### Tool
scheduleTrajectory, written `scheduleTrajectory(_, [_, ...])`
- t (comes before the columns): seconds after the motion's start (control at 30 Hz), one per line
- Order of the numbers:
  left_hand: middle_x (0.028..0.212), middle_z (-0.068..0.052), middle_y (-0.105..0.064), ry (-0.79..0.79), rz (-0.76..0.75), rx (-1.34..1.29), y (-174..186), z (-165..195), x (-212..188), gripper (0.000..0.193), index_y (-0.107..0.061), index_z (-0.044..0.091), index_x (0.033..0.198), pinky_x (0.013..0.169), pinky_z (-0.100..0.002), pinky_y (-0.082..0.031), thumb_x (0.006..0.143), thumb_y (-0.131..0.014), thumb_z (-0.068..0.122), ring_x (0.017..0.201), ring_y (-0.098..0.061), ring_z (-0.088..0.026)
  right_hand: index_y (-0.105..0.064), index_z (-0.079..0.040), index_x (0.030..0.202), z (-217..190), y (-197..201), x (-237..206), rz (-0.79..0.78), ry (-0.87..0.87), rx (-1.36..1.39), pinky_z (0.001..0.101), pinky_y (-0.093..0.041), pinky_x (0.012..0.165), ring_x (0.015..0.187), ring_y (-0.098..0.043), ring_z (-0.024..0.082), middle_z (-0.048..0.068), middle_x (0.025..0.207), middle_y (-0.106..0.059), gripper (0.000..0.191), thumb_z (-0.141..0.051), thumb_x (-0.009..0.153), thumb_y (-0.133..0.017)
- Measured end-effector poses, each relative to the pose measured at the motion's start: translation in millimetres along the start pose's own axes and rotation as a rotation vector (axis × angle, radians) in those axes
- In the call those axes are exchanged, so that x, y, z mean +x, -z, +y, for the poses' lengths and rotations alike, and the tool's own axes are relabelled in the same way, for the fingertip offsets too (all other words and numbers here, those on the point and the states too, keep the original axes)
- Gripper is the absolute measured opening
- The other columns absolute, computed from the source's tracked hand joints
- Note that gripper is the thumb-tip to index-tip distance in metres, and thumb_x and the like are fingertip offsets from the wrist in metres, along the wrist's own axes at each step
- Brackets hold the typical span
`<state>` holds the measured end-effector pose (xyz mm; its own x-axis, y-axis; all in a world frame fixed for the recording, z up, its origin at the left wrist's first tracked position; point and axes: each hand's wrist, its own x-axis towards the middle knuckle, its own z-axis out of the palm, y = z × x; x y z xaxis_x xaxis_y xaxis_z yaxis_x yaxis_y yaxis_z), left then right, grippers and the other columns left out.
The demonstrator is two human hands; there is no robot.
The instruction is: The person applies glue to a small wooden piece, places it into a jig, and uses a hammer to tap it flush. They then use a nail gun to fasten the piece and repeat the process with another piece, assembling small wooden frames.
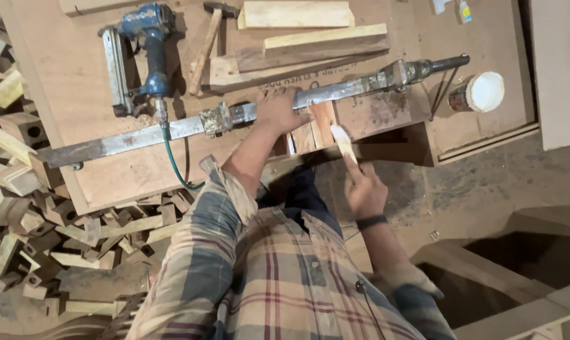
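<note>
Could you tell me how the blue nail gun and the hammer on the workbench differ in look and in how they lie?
The nail gun is blue metal with a long grey magazine; the hammer has a plain wooden handle and dark head. The nail gun has a green hose running off the bench edge; the hammer has none. The nail gun is bulkier, the hammer slim. Both lie on the workbench, beyond the long clamp, untouched by either hand.

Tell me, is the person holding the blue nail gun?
No, the blue nail gun lies untouched on the workbench, away from both hands.

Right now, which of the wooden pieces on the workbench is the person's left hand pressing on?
The reddish-brown wooden block under the long metal bar clamp; the pale wooden planks lie untouched farther back.
</note>
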<state>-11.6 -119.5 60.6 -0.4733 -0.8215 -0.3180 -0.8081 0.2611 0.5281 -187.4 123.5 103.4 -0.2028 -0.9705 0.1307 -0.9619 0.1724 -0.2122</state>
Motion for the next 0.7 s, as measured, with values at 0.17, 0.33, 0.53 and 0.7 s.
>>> scheduleTrajectory(0.17, [0.139,-0.012,-0.061,0.013,-0.011,-0.022,3.7,1.3,-0.1,0.084,-0.056,0.022,0.141,0.113,-0.051,-0.031,0.072,-0.076,0.064,0.132,-0.055,-0.030,-0.067,-0.023,0.137,-1.1,5.2,-27.4,-0.053,-0.015,-0.042,0.0420,-0.055,0.059,0.071,-0.065,0.029,0.008,0.092,-0.060,0.052,-0.017,0.085,-0.069])
scheduleTrajectory(0.33, [0.138,-0.013,-0.062,0.009,0.021,-0.013,2.4,1.4,-3.1,0.084,-0.057,0.021,0.140,0.112,-0.051,-0.032,0.073,-0.076,0.067,0.132,-0.055,-0.031,-0.059,-0.015,0.148,-8.5,-2.7,-29.7,0.005,-0.026,0.086,0.0436,-0.054,0.060,0.069,-0.062,0.033,0.011,0.091,-0.058,0.058,-0.012,0.090,-0.064])
scheduleTrajectory(0.53, [0.136,-0.011,-0.064,0.043,-0.018,-0.039,8.0,7.4,-0.5,0.086,-0.056,0.021,0.141,0.113,-0.053,-0.031,0.071,-0.077,0.066,0.129,-0.057,-0.031,-0.058,-0.013,0.147,-18.8,-13.5,-15.3,0.025,-0.051,0.121,0.0455,-0.054,0.060,0.069,-0.062,0.035,0.012,0.090,-0.059,0.057,-0.011,0.091,-0.063])
scheduleTrajectory(0.7, [0.133,-0.009,-0.064,0.160,-0.061,0.019,8.0,17.0,1.4,0.087,-0.058,0.023,0.138,0.118,-0.061,-0.019,0.065,-0.082,0.065,0.128,-0.056,-0.030,-0.060,-0.020,0.146,-18.4,-26.3,-6.7,-0.028,-0.101,0.099,0.0468,-0.054,0.062,0.072,-0.063,0.036,0.011,0.091,-0.059,0.060,-0.009,0.087,-0.064])
